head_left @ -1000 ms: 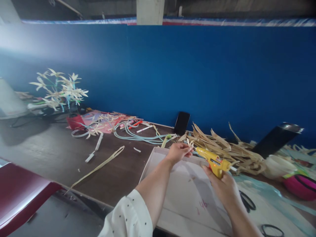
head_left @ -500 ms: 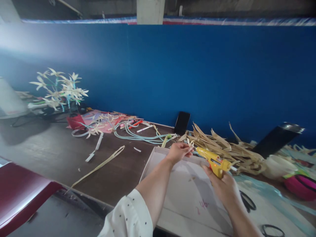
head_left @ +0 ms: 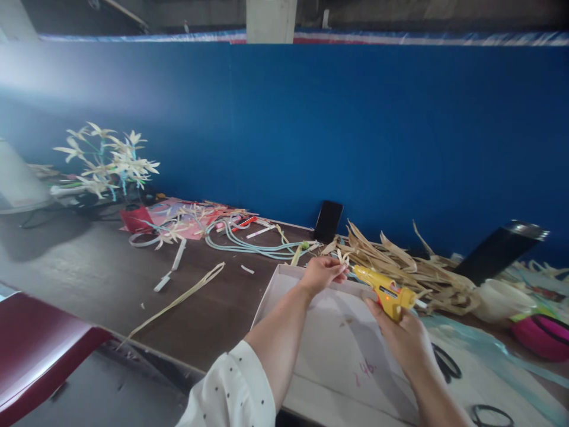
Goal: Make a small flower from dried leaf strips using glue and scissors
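Note:
My right hand is closed round a yellow glue gun, whose nozzle points left at a small pale straw flower. My left hand pinches that flower by its base, fingers together. Both hands hover over a shallow white cardboard tray on the dark wooden table. A heap of dried straw leaves lies just behind the glue gun.
A bunch of finished straw flowers stands at the far left, by pink paper and light blue cords. A black phone leans on the blue wall. Scissors, a white bowl and a pink container sit at right.

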Available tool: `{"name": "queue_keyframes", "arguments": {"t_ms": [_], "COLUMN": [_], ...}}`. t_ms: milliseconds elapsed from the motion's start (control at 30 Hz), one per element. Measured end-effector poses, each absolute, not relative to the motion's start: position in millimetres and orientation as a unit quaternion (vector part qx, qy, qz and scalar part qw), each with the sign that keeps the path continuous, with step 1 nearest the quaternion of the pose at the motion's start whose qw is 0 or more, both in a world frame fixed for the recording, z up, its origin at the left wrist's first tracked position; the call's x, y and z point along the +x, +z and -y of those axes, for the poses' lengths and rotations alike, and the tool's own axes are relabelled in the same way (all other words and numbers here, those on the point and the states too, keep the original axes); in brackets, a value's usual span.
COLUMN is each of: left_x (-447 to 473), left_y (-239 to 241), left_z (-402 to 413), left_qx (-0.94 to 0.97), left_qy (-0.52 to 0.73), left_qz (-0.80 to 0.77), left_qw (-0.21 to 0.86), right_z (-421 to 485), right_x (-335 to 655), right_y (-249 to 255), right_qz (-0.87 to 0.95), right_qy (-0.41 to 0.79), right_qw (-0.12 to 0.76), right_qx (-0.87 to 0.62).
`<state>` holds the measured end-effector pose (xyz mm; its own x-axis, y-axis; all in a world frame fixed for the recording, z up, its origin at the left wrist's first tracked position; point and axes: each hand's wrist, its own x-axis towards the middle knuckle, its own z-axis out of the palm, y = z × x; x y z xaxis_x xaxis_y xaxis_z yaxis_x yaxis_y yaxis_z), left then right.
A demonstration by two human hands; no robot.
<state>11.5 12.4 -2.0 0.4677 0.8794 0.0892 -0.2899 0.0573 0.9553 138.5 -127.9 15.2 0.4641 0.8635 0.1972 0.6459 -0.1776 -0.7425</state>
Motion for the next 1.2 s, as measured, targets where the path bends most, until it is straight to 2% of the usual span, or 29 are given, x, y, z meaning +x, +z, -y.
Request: {"name": "queue_keyframes", "arguments": {"t_ms": [1000,1200], "left_x": [11.1,10.4], "left_y": [-1.2,-1.3], "left_z": [-12.1,-12.1], "left_qx": [0.533,0.541], "left_qy": [0.433,0.438], "left_qz": [-0.278,-0.278], "left_qw": [0.672,0.661], "right_z": [128.6,133.2], "right_x": [138.3,142.1], "right_y": [15.7,19.7], "right_qz": [0.479,0.395], "right_qy": [0.156,0.141], "right_qw": [0.416,0.440], "right_qx": [-0.757,-0.794]}}
